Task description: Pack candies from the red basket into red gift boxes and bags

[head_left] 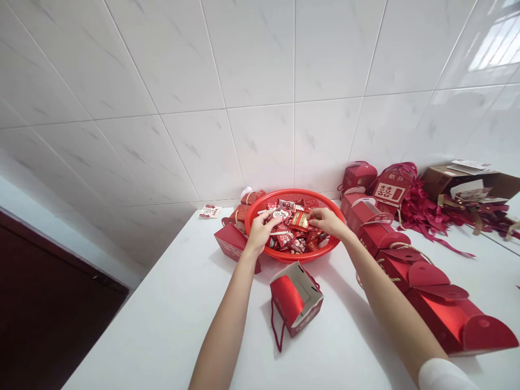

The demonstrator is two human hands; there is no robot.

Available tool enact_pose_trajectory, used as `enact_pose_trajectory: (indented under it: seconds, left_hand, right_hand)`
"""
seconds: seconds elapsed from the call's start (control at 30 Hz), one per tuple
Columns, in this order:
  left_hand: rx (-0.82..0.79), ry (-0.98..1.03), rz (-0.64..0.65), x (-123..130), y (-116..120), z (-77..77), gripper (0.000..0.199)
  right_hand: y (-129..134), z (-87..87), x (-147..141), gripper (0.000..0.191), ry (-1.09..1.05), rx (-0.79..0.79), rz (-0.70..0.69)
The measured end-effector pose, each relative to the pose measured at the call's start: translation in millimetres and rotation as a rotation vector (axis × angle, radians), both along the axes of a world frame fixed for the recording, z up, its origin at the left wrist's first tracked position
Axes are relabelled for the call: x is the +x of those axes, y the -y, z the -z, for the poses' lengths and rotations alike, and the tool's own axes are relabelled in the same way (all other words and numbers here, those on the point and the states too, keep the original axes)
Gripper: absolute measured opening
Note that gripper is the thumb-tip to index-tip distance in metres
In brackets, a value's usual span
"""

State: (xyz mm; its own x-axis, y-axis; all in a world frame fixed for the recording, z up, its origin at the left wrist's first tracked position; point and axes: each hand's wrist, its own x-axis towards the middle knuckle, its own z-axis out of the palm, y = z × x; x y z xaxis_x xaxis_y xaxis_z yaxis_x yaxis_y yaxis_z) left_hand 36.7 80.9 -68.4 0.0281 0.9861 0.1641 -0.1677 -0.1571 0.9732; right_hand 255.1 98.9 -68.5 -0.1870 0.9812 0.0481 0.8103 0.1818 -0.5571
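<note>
- Head view: both bare forearms reach across a white surface (pixel 154 319) to a red plastic basket (pixel 294 196) at the surface's far edge, beside a white tiled wall (pixel 260 108).
- Red wrapped sweet packets (pixel 286 235) fill the basket.
- Left hand (pixel 260 232): fingers curled down onto the packets; cannot tell whether one is held.
- Right hand (pixel 327 221): fingertips drawn together at a gold packet (pixel 299 220); cannot tell whether it is pinched.
- An open red gift box (pixel 296 298) with a cord handle lies just in front of the basket.
- More red gift boxes (pixel 410 271) line the surface's right side.
- Red ribbons (pixel 426 211) and a cardboard carton (pixel 442 181) occupy the far right corner.
</note>
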Motion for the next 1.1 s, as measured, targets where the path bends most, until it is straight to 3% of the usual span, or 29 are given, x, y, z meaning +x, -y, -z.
enact_pose_trajectory:
  seconds: [0.27, 0.43, 0.57, 0.7, 0.8, 0.93, 1.1]
  left_hand:
    - [-0.016, -0.020, -0.016, 0, 0, -0.5, 0.036]
    - [-0.013, -0.029, -0.002, 0, 2, -1.7, 0.034]
    - [-0.003, -0.036, -0.004, 0, 1, 0.0, 0.034]
    - [0.004, -0.052, -0.013, -1, -1, 2.2, 0.034]
    - [0.003, -0.053, -0.017, -1, -1, 3.0, 0.033]
    - [0.011, -0.046, -0.006, -1, -1, 3.0, 0.033]
    - [0.018, -0.058, -0.006, -1, -2, 2.7, 0.032]
  right_hand:
    - [-10, 3.5, -4, 0.035, 0.299, -0.235, -0.068]
    - [-13, 7.0, -7, 0.055, 0.351, -0.346, -0.181]
    - [-13, 8.2, -6, 0.047, 0.324, -0.389, -0.222]
    - [-11, 7.6, -6, 0.018, 0.176, -0.306, -0.229]
    - [-10, 6.7, -4, 0.010, 0.011, -0.162, -0.206]
    - [-11, 8.7, 1, 0.015, -0.255, -0.040, -0.189]
    - [-10, 12.7, 5, 0.036, -0.654, -0.043, -0.085]
